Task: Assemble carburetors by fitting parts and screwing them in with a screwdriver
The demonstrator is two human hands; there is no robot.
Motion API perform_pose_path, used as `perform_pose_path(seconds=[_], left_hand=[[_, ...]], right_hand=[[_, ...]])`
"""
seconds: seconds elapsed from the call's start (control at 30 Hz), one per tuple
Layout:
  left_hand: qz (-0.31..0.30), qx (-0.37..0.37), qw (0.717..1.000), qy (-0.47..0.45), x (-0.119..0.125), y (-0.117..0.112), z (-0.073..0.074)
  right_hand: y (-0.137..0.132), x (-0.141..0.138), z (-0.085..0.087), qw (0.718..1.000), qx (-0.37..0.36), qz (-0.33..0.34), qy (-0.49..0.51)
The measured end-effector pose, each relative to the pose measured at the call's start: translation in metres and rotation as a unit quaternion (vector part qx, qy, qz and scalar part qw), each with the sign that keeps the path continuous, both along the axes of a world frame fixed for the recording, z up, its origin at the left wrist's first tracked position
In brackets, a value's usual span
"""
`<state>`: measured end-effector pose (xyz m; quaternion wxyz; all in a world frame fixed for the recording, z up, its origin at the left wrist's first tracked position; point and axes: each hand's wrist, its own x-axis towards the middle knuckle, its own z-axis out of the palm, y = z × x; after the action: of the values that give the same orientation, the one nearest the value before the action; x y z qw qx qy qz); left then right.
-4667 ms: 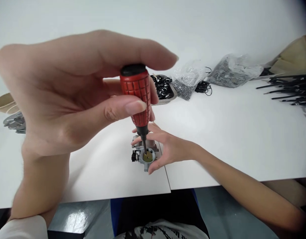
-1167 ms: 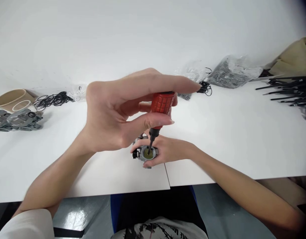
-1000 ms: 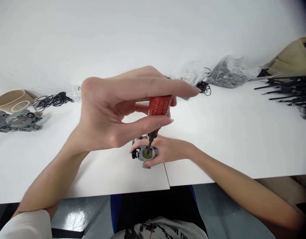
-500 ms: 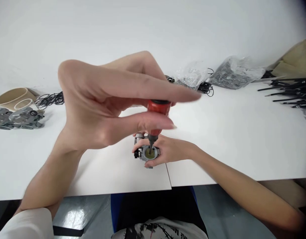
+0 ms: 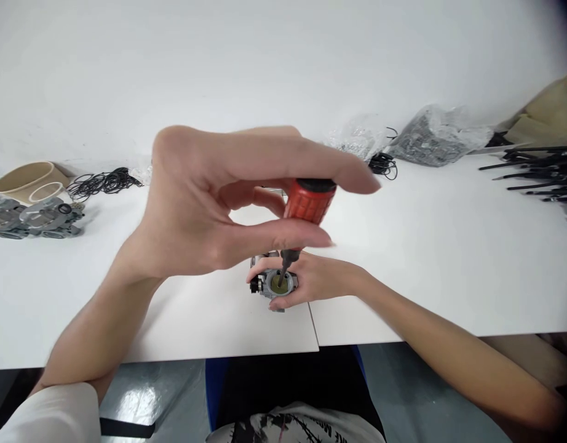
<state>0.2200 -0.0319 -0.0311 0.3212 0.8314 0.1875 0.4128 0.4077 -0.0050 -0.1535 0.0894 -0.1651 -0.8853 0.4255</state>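
Between the thumb and fingers of my left hand (image 5: 210, 203) is a red-handled screwdriver (image 5: 310, 203) with a black end cap. Its dark shaft slants down, and the tip reaches the brass-coloured plate inside a round bore. That bore belongs to a small grey metal carburetor (image 5: 269, 291), which has a black knob on its left side. My right hand (image 5: 306, 277) is wrapped round the carburetor and holds it against the white table. The carburetor's far part is partly hidden behind my hands.
More grey carburetors (image 5: 53, 218) stand at the left beside a beige round container (image 5: 29, 178). Black cables (image 5: 99, 183) lie behind them. At the back right are a plastic bag of small parts (image 5: 438, 138) and a bundle of black tubes (image 5: 542, 172).
My left hand has moved slightly right and turned, and the screwdriver handle leans further to the right. My right hand and the carburetor have stayed nearly in place.
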Motion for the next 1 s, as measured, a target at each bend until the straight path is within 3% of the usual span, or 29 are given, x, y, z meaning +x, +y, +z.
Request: perform_pose_path(seconds=[0.13, 0.4, 0.57, 0.77, 1.0], left_hand=[[-0.045, -0.071, 0.995, 0.053, -0.002, -0.001, 0.002], [-0.003, -0.052, 0.998, 0.029, -0.006, -0.002, 0.000], [0.033, -0.024, 0.999, 0.005, -0.003, -0.003, 0.010], [-0.006, 0.008, 0.998, 0.059, -0.002, -0.001, 0.024], [0.003, -0.035, 0.999, -0.003, -0.001, -0.003, 0.005]], right_hand=[[-0.001, 0.000, 0.003, 1.000, 0.010, -0.004, -0.005], [0.001, 0.000, -0.005, 0.999, 0.023, 0.006, 0.024], [0.001, 0.002, -0.009, 0.999, 0.007, -0.004, 0.041], [0.008, 0.013, -0.001, 0.995, -0.034, -0.025, 0.086], [0.011, 0.018, 0.009, 0.995, -0.029, -0.040, 0.083]])
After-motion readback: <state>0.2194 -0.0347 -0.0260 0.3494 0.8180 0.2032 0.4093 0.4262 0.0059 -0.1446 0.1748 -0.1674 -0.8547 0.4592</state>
